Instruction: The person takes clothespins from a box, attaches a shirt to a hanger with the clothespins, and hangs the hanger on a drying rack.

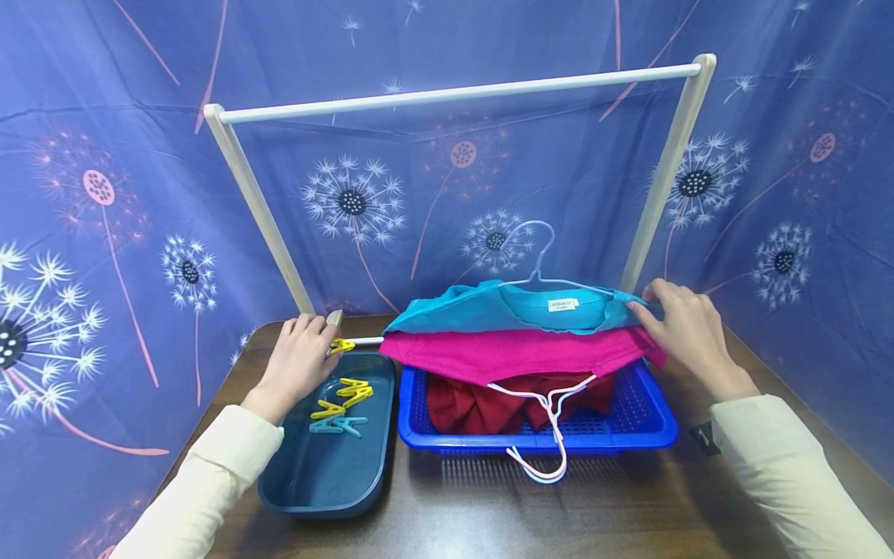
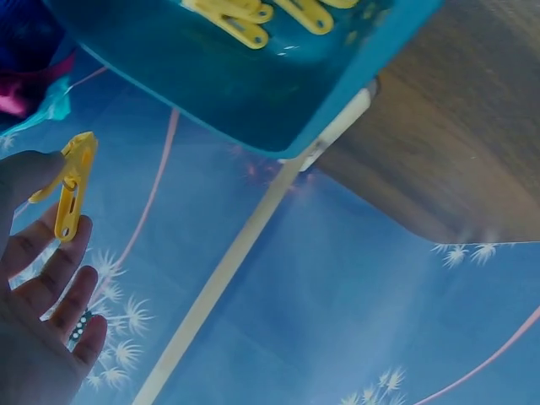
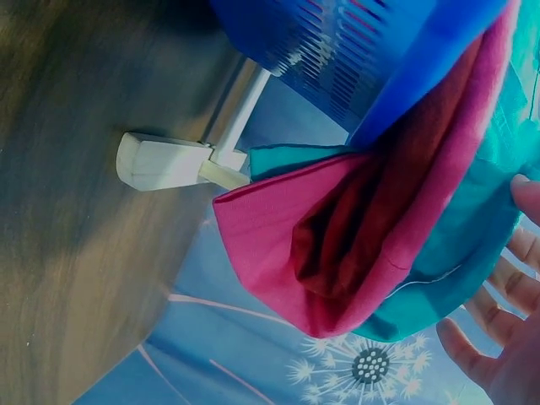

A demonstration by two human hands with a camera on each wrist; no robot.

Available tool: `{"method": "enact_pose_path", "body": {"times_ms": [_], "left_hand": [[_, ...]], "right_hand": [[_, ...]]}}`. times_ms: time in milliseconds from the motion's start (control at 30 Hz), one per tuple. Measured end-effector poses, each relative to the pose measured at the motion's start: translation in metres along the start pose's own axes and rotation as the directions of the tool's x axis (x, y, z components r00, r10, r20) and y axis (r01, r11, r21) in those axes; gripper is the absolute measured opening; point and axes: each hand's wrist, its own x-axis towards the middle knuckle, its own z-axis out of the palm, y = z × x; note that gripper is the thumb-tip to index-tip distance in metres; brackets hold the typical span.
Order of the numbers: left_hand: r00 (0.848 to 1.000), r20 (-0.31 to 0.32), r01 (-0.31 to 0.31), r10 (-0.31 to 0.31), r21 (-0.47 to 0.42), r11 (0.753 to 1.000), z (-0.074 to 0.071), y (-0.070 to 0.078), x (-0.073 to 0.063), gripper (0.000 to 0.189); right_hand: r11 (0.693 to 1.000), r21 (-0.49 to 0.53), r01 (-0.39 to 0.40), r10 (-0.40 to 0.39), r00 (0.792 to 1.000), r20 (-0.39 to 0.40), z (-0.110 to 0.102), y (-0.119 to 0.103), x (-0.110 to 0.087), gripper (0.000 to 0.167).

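Note:
My left hand (image 1: 296, 359) is above the back of the dark teal tray (image 1: 279, 485), pinching a yellow clothespin (image 2: 74, 186) between thumb and index finger; the other fingers are spread in the left wrist view. A turquoise shirt (image 1: 454, 307) is on a pale blue hanger (image 1: 538, 273), its hook pointing up and its white neck label facing me. At the shirt's right shoulder, my right hand (image 1: 687, 330) pinches the fabric, thumb in front and fingers behind. A magenta garment (image 1: 489, 353) lies directly below the shirt, over the blue basket (image 1: 468, 442).
Several yellow clothespins (image 1: 355, 390) and light blue clothespins (image 1: 338, 425) lie in the tray. Dark red cloth (image 1: 475, 404) fills part of the basket, and white hangers (image 1: 556, 435) hook over its front. Behind stands a rack with a white rail (image 1: 454, 95) and wooden posts.

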Motion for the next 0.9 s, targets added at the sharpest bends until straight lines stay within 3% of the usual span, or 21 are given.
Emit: {"method": "enact_pose_path", "body": {"times_ms": [233, 500, 700, 900], "left_hand": [[0.996, -0.086, 0.008, -0.013, -0.068, 0.998, -0.010, 0.007, 0.010, 0.036], [0.978, -0.199, 0.035, -0.071, -0.177, 0.984, -0.020, 0.019, 0.021, 0.034], [0.968, -0.217, 0.072, -0.128, -0.248, 0.966, -0.028, 0.029, 0.032, 0.034], [0.960, -0.251, 0.049, -0.124, -0.286, 0.957, -0.035, 0.039, 0.043, 0.033]], "right_hand": [[1.000, 0.002, -0.007, 0.007, 1.000, 0.007, 0.000, 0.000, 0.000, 0.023], [1.000, 0.013, -0.019, 0.019, 1.000, 0.022, 0.000, -0.001, -0.001, 0.023], [1.000, 0.016, -0.021, 0.021, 1.000, 0.021, 0.000, -0.001, -0.001, 0.023], [1.000, 0.015, -0.027, 0.026, 0.999, 0.027, 0.001, -0.001, -0.001, 0.023]]}}
